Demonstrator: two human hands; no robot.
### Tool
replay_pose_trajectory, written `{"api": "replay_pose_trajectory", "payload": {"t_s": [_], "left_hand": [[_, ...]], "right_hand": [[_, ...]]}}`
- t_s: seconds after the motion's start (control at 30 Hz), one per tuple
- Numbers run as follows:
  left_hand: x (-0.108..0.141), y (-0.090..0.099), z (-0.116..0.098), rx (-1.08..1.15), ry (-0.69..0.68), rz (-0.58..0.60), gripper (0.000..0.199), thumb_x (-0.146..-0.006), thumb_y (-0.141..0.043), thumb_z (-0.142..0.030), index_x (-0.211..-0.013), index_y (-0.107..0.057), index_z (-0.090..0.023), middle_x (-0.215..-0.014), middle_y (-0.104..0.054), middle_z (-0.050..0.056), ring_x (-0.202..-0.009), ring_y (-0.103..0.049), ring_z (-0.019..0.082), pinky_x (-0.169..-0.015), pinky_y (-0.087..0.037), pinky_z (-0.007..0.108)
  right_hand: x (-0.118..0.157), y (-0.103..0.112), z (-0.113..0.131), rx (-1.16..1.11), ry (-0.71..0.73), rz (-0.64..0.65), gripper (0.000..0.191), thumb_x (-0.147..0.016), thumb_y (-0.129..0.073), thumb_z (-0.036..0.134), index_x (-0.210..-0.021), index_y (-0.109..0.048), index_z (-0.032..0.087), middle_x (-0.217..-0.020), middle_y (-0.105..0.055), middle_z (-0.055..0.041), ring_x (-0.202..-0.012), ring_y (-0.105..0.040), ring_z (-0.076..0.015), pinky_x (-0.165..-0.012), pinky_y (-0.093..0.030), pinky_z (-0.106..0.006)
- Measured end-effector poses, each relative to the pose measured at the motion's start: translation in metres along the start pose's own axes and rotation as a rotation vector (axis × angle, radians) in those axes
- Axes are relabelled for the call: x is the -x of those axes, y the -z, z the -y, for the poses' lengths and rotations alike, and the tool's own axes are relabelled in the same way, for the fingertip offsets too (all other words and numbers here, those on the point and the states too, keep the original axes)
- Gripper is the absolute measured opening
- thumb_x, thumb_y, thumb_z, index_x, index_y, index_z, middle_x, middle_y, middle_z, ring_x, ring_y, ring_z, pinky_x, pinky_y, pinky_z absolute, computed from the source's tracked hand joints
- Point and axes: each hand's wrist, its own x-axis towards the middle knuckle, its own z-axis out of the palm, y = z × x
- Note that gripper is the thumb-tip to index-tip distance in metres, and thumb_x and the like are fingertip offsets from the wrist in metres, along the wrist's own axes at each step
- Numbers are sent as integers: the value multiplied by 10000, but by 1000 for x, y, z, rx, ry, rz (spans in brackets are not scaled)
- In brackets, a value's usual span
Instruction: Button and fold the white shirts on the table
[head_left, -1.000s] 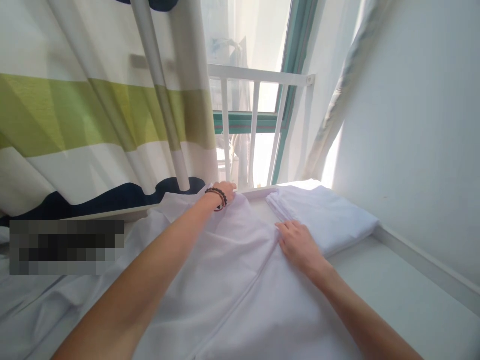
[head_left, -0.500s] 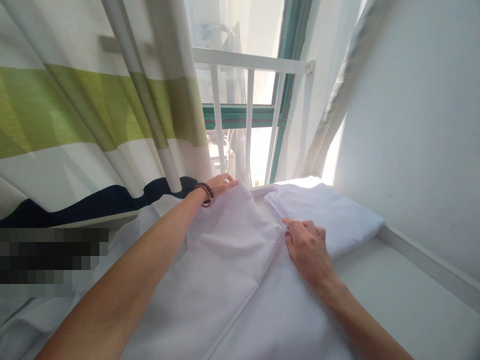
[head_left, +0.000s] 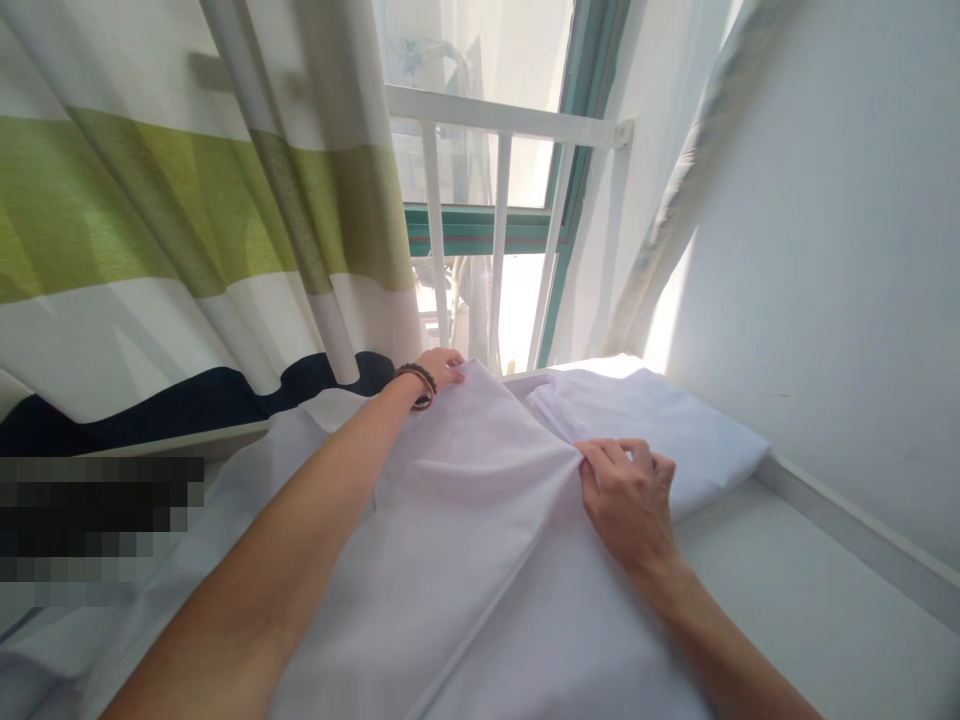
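A large white cloth (head_left: 450, 530), with a long fold or seam running down it, spreads over the surface before me. My right hand (head_left: 628, 500) pinches its edge, and creases fan out leftward from the fingertips. At the far corner of the cloth, my left hand (head_left: 442, 367) has bent fingers closed on the edge, the thumb side partly hidden. Dark bracelets (head_left: 420, 385) circle the left wrist. Just beyond my right hand lies a folded white cloth (head_left: 660, 415), close to the wall.
White railings (head_left: 499, 130) stand ahead, in front of a green-framed window (head_left: 480, 232). A striped curtain (head_left: 300, 200) hangs at the left. On the right, a low ledge (head_left: 847, 520) runs along the white wall (head_left: 840, 300), beside a pale flat surface (head_left: 810, 600).
My right hand has moved slightly right, drawing the cloth's edge with it, so the creases are tighter. My left hand has shifted slightly along the far corner, still on the cloth.
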Motion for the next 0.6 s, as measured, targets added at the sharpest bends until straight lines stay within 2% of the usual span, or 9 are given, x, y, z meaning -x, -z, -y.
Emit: {"api": "replay_pose_trajectory", "payload": {"t_s": [0.13,0.23,0.33,0.43,0.5,0.6], "left_hand": [[-5,-14,-7,-30,-16,-61,300,-927,-561,-317,-1181,-570,-157,-1200,-582,89,-1021,-600,227,-859,-521,423],[-5,-20,-10,-35,-35,-65,297,-927,-561,-326,-1168,-577,-153,-1184,-591,86,-1012,-604,225,-856,-521,421],[-6,-23,-10,-65,-14,-110,279,-931,-552,-341,-1125,-599,-146,-1147,-610,79,-1004,-608,223,-858,-517,416],[-9,-26,-10,-108,29,-172,277,-929,-552,-354,-1087,-610,-134,-1100,-625,69,-980,-614,219,-847,-516,412],[-8,-28,-13,-135,43,-210,264,-926,-553,-352,-1055,-619,-131,-1066,-634,70,-965,-615,221,-844,-508,410],[-2,-30,-22,-178,23,-285,210,-918,-556,-294,-1016,-631,-124,-1093,-628,113,-1071,-564,271,-930,-436,445]], "right_hand": [[2,-3,0,45,-7,82,236,-869,-579,110,-1052,-685,216,-859,-724,-31,-915,-511,-247,-792,-265,-381],[4,-5,2,68,5,110,272,-848,-615,130,-1087,-676,244,-952,-708,-34,-916,-503,-244,-787,-269,-378],[4,-5,3,37,29,112,229,-826,-661,167,-1015,-705,288,-1032,-690,-14,-928,-496,-235,-786,-269,-370],[3,-3,2,7,27,94,164,-814,-679,160,-899,-730,290,-1005,-699,5,-936,-492,-232,-790,-264,-368],[4,-2,1,6,28,92,164,-810,-682,149,-890,-732,284,-988,-705,6,-935,-490,-232,-790,-264,-367],[6,-3,0,23,44,140,164,-814,-675,139,-893,-732,271,-967,-707,-1,-924,-493,-231,-785,-269,-362]]}}
